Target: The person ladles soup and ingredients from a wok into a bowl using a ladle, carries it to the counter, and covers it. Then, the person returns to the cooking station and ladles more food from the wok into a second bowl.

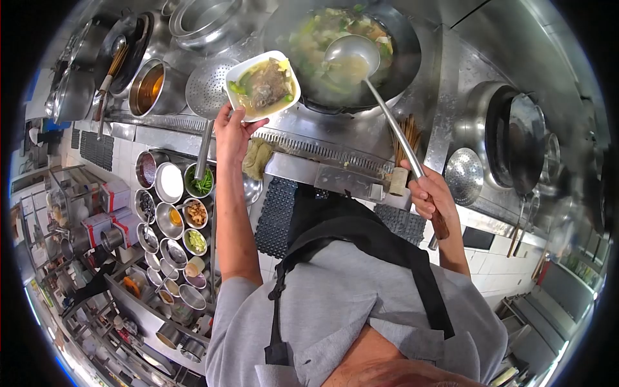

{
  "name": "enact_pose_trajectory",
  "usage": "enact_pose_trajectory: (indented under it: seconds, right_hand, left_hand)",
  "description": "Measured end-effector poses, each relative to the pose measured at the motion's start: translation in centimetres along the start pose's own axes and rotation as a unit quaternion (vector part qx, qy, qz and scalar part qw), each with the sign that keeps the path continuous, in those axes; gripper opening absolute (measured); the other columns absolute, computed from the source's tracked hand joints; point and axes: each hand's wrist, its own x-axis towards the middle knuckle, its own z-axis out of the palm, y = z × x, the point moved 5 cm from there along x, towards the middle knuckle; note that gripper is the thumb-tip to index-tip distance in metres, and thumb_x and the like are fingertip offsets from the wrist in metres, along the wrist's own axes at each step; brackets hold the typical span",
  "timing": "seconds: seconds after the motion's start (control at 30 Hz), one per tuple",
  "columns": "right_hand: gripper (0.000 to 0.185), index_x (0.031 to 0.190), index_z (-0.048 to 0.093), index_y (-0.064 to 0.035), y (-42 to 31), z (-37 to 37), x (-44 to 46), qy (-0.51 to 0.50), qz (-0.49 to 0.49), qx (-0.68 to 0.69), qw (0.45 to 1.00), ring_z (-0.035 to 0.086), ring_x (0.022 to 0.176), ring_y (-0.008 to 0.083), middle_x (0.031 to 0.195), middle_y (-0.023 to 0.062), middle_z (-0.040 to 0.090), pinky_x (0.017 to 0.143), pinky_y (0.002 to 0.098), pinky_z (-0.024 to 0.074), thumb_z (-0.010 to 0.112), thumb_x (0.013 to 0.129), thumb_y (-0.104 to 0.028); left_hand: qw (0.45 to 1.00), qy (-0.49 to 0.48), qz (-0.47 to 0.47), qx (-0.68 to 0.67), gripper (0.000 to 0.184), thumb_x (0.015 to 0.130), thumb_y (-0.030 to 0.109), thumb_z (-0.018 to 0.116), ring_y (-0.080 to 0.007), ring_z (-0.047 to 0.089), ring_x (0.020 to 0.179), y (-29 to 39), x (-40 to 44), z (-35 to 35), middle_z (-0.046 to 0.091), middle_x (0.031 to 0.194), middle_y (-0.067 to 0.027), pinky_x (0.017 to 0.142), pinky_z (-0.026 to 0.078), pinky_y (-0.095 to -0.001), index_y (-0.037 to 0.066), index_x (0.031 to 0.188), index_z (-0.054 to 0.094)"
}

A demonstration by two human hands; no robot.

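My left hand grips the lower left edge of a white square bowl, which holds broth, a brown chunk of food and green pieces. My right hand is wrapped round the wooden end of a long metal ladle. The ladle's round head lies over the large dark wok, with broth in it. Steam rises from the wok, where broth, greens and pale pieces show. The bowl is just left of the wok's rim, held above the stove.
A perforated strainer and a pot of orange liquid stand to the left. Several ingredient bowls, one of chopped greens, are at lower left. A green cloth lies on the stove's edge. Another strainer and dark woks are at right.
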Motion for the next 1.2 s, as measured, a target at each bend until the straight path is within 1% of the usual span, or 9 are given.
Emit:
enact_pose_trajectory:
  seconds: [0.13,0.33,0.53,0.57,0.7,0.8,0.83,0.97,1.2]
  right_hand:
    - [0.054,0.154,0.037,0.0033,-1.0,0.6,-1.1,-0.008,-0.005,0.008,1.000,0.037,0.042,0.0001,0.070,-0.0034,0.041,0.032,0.0177,0.0320,0.052,0.108,-0.020]
    - [0.050,0.152,0.039,0.0041,-2.4,2.0,-3.3,-0.029,-0.022,0.034,0.999,0.038,0.040,0.0004,0.070,-0.0033,0.042,0.031,0.0185,0.0351,0.047,0.109,-0.020]
    - [0.058,0.153,0.034,0.0078,-3.9,4.6,-4.9,-0.087,-0.026,0.051,0.995,0.037,0.037,0.0008,0.066,-0.0028,0.041,0.029,0.0190,0.0328,0.054,0.107,-0.023]
    - [0.058,0.152,0.035,0.0080,-4.1,5.1,-4.9,-0.096,-0.023,0.053,0.994,0.037,0.037,0.0007,0.066,-0.0029,0.041,0.029,0.0190,0.0327,0.054,0.107,-0.023]
    - [0.057,0.152,0.037,0.0068,-4.1,6.3,-4.3,-0.111,-0.015,0.044,0.993,0.038,0.037,0.0008,0.066,-0.0030,0.041,0.029,0.0185,0.0322,0.055,0.107,-0.024]
    - [0.055,0.152,0.039,0.0049,-3.5,6.9,-3.4,-0.104,0.001,0.032,0.994,0.038,0.037,0.0010,0.066,-0.0026,0.042,0.030,0.0177,0.0316,0.055,0.107,-0.023]
    - [0.054,0.152,0.041,0.0023,-3.2,6.9,-3.0,-0.107,0.009,0.025,0.994,0.039,0.038,0.0025,0.067,-0.0015,0.043,0.032,0.0182,0.0334,0.056,0.106,-0.020]
    - [0.054,0.152,0.042,-0.0003,-2.1,6.5,-2.1,-0.071,0.018,-0.044,0.996,0.043,0.041,0.0058,0.068,0.0015,0.047,0.034,0.0217,0.0369,0.059,0.102,-0.014]
    - [0.054,0.151,0.043,0.0004,-1.9,6.0,-1.4,-0.032,-0.020,-0.185,0.982,0.045,0.042,0.0067,0.065,0.0010,0.050,0.037,0.0225,0.0373,0.057,0.099,-0.008]
  left_hand:
    - [1.000,-0.003,0.000,-0.006,0.034,0.100,0.001,0.051,-0.0366,0.074,0.086,-0.8,0.7,1.0,0.064,0.114,-0.0308,0.079,0.069,-0.0464,-0.015,0.130,0.045]
    - [1.000,0.000,-0.003,-0.003,0.033,0.099,0.001,0.052,-0.0373,0.073,0.084,-2.0,1.9,2.0,0.064,0.112,-0.0291,0.076,0.070,-0.0464,-0.013,0.128,0.046]
    - [1.000,-0.024,-0.013,-0.011,0.033,0.099,0.001,0.052,-0.0405,0.074,0.088,-2.5,2.6,4.1,0.062,0.115,-0.0287,0.074,0.070,-0.0453,-0.014,0.127,0.045]
    - [1.000,-0.014,-0.017,0.003,0.034,0.101,0.003,0.052,-0.0376,0.073,0.091,-2.6,2.6,4.3,0.063,0.116,-0.0277,0.082,0.069,-0.0470,-0.014,0.130,0.047]
    - [0.999,-0.042,-0.021,-0.017,0.036,0.101,0.003,0.052,-0.0406,0.073,0.093,-2.9,2.6,6.0,0.062,0.120,-0.0290,0.080,0.069,-0.0462,-0.015,0.131,0.045]
    - [0.999,-0.034,-0.025,-0.019,0.041,0.099,0.002,0.051,-0.0398,0.074,0.091,-2.9,2.1,6.8,0.062,0.118,-0.0290,0.074,0.070,-0.0432,-0.015,0.135,0.040]
    - [0.999,-0.040,-0.025,-0.026,0.042,0.099,0.003,0.051,-0.0397,0.074,0.092,-3.1,2.2,6.8,0.063,0.118,-0.0292,0.074,0.070,-0.0432,-0.015,0.136,0.040]
    - [0.999,-0.039,-0.026,-0.017,0.042,0.100,0.003,0.050,-0.0399,0.074,0.092,-2.5,1.6,6.9,0.063,0.118,-0.0300,0.074,0.070,-0.0435,-0.015,0.136,0.039]
    - [0.999,-0.036,-0.031,-0.011,0.040,0.100,0.001,0.049,-0.0405,0.074,0.092,-3.1,1.5,6.4,0.063,0.119,-0.0308,0.075,0.070,-0.0437,-0.015,0.135,0.039]
